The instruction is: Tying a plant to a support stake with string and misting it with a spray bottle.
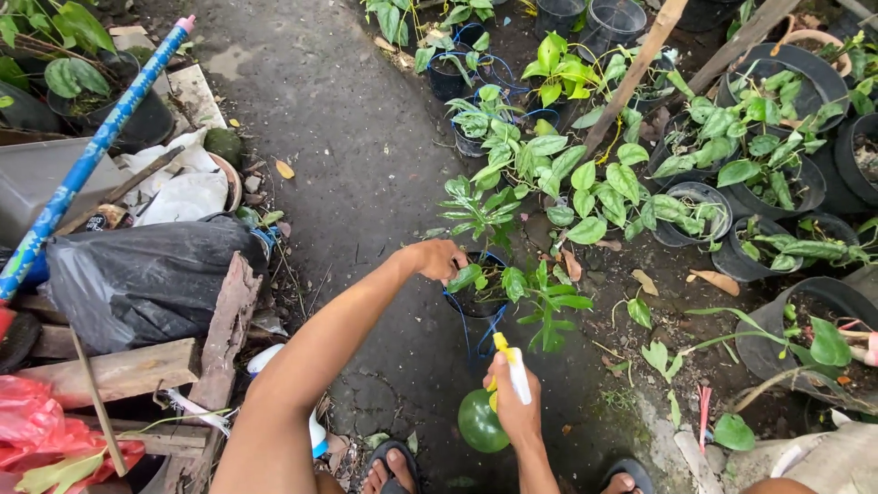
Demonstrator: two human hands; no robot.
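Note:
My left hand [439,259] reaches forward and grips the rim of a small black pot [476,297] holding a green leafy plant [540,297]. My right hand [514,402] is closed around a spray bottle [485,416] with a green round body and a yellow and white nozzle that points toward that plant. The bottle hangs just above the dark ground, close to my feet in sandals [393,467].
Many black pots with green plants [732,155] crowd the right and far side. A wooden pole [631,78] leans among them. On the left lie a black plastic bag [146,279], wooden planks [119,370], a blue pole [91,155] and red plastic [41,425]. A concrete path [338,137] runs ahead.

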